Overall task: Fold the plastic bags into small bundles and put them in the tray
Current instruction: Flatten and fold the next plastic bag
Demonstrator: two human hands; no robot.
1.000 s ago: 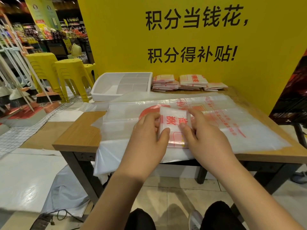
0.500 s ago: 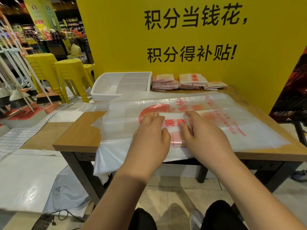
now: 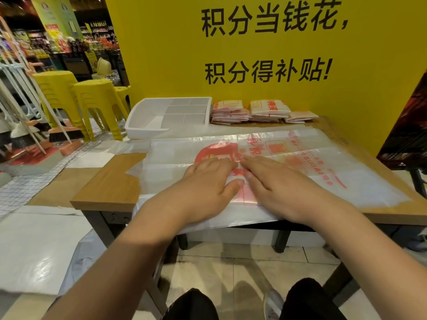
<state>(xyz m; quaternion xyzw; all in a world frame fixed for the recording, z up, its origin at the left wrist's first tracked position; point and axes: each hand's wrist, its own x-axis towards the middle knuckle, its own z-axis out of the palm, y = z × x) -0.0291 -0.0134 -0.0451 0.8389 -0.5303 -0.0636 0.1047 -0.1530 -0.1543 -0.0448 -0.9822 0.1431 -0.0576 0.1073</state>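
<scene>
Tray (image 3: 143, 128) and stacked bundles (image 3: 231, 112) sit behind. Left hand (image 3: 208, 183) and right hand (image 3: 284, 188), fingers (image 3: 215, 162) straight (gripping nothing), press the folded bag (image 3: 243, 194), lengthwise toward the person.

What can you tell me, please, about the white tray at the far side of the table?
The white tray looks like rigid plastic, rectangular with raised walls. Dividers split it into one long compartment on the left and several smaller ones on the right. No bundles show inside. It sits level at the far left of the table, with stacked folded bags close against its right wall.
</scene>
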